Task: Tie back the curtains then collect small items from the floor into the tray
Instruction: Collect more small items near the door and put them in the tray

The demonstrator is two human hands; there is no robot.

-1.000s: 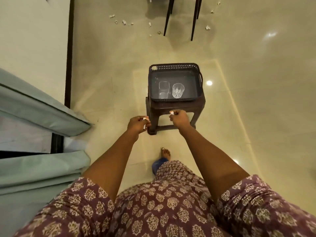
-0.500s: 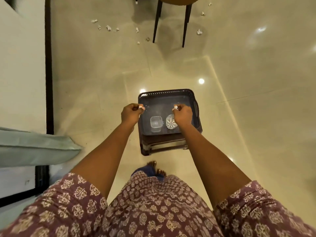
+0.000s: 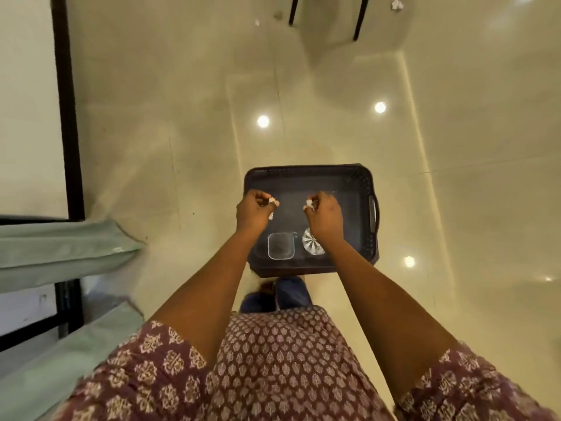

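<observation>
The dark rectangular plastic tray [image 3: 312,177] with its perforated rim sits just right of centre, long axis running left to right across the frame, a handle slot on its right end; its bare floor is open in the upper half, and that is where both hands are hovering right now; below the tray, filling the bottom of the frame, is the maroon printed fabric of the person's clothing [image 3: 273,369], and at the left edge hang the pale green curtain folds [image 3: 60,250], though whether they are tied back cannot be told from here; far up at the top right lies one crumpled white scrap [image 3: 396,3] on the glossy cream floor tiles [image 3: 170,123], beside thin dark chair legs [image 3: 359,19], well apart from the tray.

Now the grips; the left hand [image 3: 253,211] is over the tray's left edge, fingers curled in, pinching small white paper bits [image 3: 274,202] at the fingertips; the right hand [image 3: 324,212] is further inside, nearer the middle, likewise curled and pinching a small white scrap [image 3: 309,203]; the two hands are near each other but apart.

Here is what matters: the open tray floor lies directly beneath both pinches, so the drop looks like a straight release downward; the right hand is the better centred; the left one is close to the rim, and a bit could fall outside unless it shifts rightward.

In the lower part of the tray stand a clear square glass container [image 3: 280,246] and a clear cut-glass tumbler [image 3: 311,243], just beside each other, below the hands in frame and out of the drop line.
</observation>
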